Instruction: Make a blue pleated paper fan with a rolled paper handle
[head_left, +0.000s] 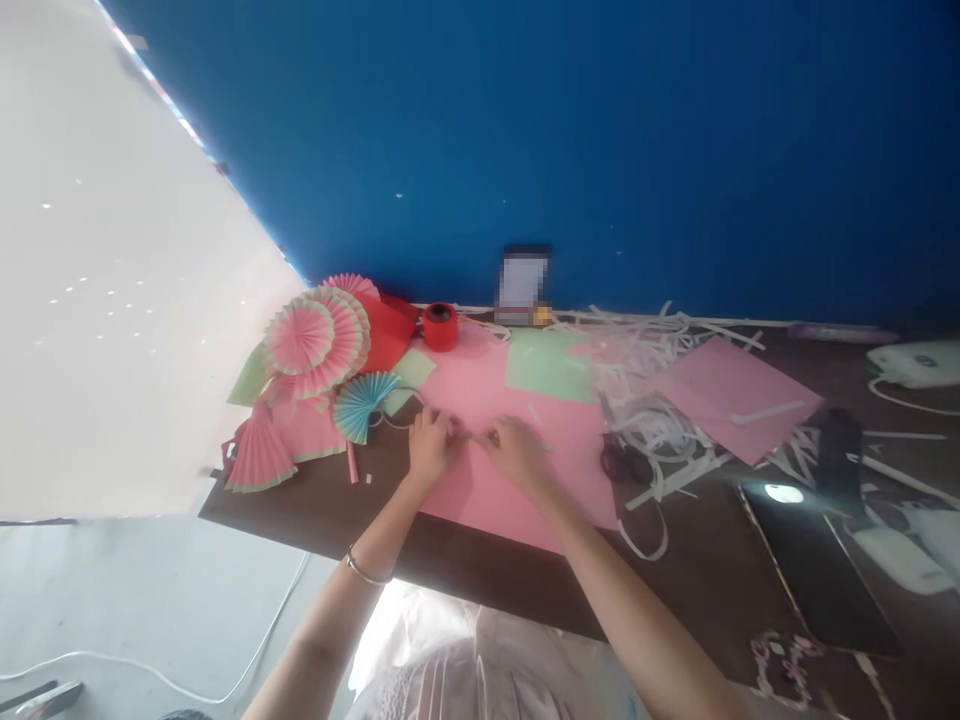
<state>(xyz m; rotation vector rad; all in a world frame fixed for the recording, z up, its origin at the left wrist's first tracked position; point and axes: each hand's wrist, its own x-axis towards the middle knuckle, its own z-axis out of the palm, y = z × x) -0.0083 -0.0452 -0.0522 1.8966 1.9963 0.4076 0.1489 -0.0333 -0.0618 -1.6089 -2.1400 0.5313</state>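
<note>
Over a large pink paper sheet (510, 490) my left hand (433, 440) and my right hand (516, 450) face each other, fingers pinched. Something small and thin spans the gap between the fingertips, too blurred to name. A pale curled strip (409, 405) shows beside my left hand. Left of it lie a blue folded paper fan (365, 402), a pink fan with green edges (260, 450) and round pleated pink and green rosettes (307, 340). A green paper sheet (551, 365) rests on the pink one. Dark-handled scissors (624, 460) lie to the right of my right hand.
A red tape roll (440, 328) stands at the back by the blue wall (600, 140). Tangled white paper strips (660, 430) and a pink square (742, 395) cover the right of the dark table (510, 575). Farther right are a tablet-like black device (817, 580) and a white object (915, 365).
</note>
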